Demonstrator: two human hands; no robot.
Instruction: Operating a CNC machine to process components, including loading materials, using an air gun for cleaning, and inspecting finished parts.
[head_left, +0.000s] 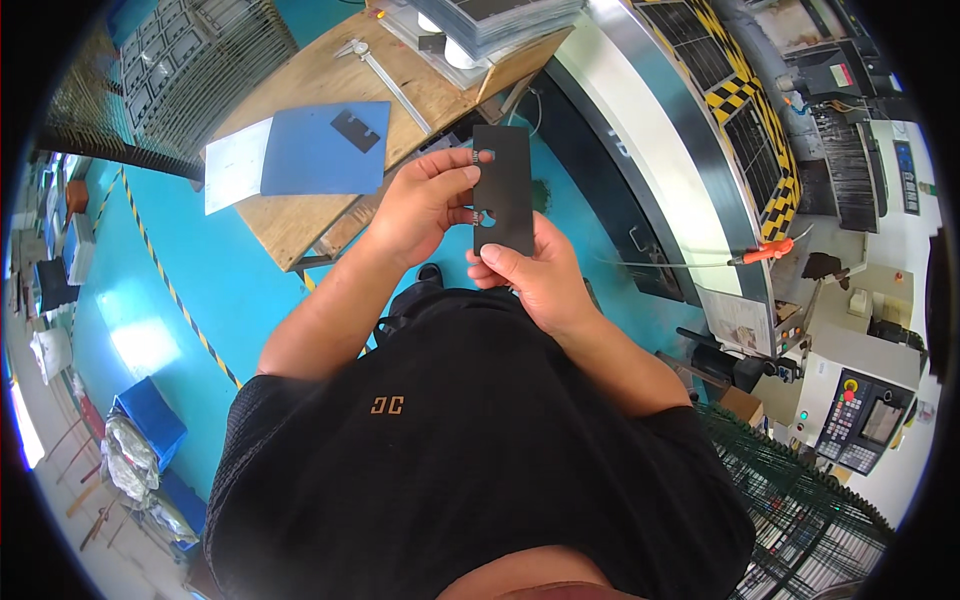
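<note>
Both my hands hold a flat, dark rectangular plate [508,185] upright in front of my body. Its left edge has two rounded notches. My left hand [420,205] is closed at that edge, thumb and fingers at the notches, with fingertips showing through them. My right hand [548,282] pinches the lower end, thumb across the front and fingers behind. Beyond my left hand, a smaller-looking dark notched plate [355,131] lies on an open blue folder [305,165] on the wooden table [300,85]. A caliper [395,88] lies farther back there.
A stack of thin sheets [500,35] stands at the table's far end. Racked notched panels [190,65] are at far left. To the right are a machine with a white curved cover [625,90], an orange-handled air gun [765,252] and a control panel [860,420].
</note>
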